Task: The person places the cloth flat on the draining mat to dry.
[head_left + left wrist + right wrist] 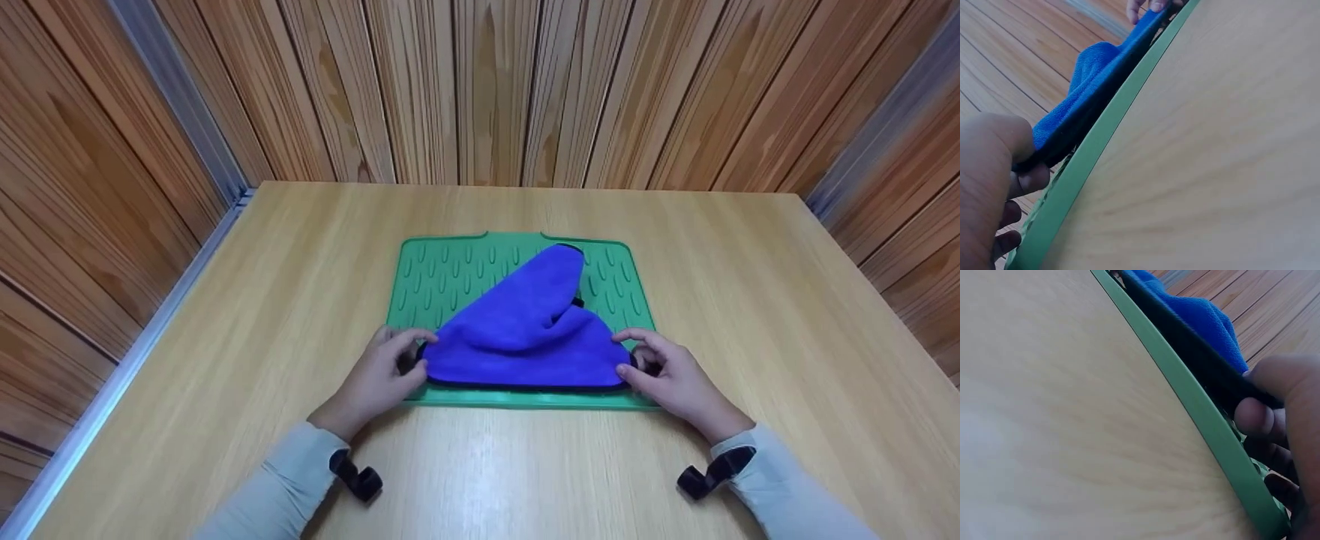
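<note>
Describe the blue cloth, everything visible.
The blue cloth looks soft, with a fuzzy nap in the wrist views, dark edging and a dark underside. It lies rumpled over the green mat, roughly triangular: a nearly straight near edge, creases right of its middle, and a rounded far tip leaning right. The left hand and right hand each pinch one end of the near edge, which looks slightly raised off the mat in the wrist views.

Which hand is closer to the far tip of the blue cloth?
Right. The right hand pinches the blue cloth at its near right corner, slightly right of the far tip; the left hand pinches its near left corner, well left of it.
</note>
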Available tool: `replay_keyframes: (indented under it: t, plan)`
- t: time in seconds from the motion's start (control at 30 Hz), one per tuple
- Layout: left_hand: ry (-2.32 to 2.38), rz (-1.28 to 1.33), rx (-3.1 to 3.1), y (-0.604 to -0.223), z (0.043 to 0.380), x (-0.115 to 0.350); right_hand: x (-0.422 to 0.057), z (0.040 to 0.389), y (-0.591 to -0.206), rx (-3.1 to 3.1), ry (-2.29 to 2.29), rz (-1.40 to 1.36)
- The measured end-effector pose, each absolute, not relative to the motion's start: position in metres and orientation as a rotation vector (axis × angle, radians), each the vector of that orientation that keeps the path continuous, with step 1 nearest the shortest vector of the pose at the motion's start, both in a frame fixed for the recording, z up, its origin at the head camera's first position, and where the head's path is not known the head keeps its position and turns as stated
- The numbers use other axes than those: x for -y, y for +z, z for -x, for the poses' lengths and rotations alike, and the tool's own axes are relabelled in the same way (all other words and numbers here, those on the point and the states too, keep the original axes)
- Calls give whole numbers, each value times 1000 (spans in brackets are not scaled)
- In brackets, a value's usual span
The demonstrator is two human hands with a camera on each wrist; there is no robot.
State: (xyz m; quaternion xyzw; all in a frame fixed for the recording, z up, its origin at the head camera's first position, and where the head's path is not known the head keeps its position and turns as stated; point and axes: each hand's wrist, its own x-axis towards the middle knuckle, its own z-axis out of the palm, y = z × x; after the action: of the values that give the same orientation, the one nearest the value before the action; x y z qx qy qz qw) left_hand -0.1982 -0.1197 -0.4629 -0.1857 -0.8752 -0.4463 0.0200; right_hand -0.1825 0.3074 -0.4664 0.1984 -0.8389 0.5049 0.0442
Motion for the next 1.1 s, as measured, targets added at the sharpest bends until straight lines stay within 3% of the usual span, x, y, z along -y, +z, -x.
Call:
replay_keyframes:
  t: [0.37, 1.1]
  plan:
    - [-1333, 593, 2765, -465, 210, 121, -308, 191, -457, 2668, 1451, -539]
    - [-1418, 494, 2792, -456, 248, 95, -288, 245, -428, 2982, 1631, -250]
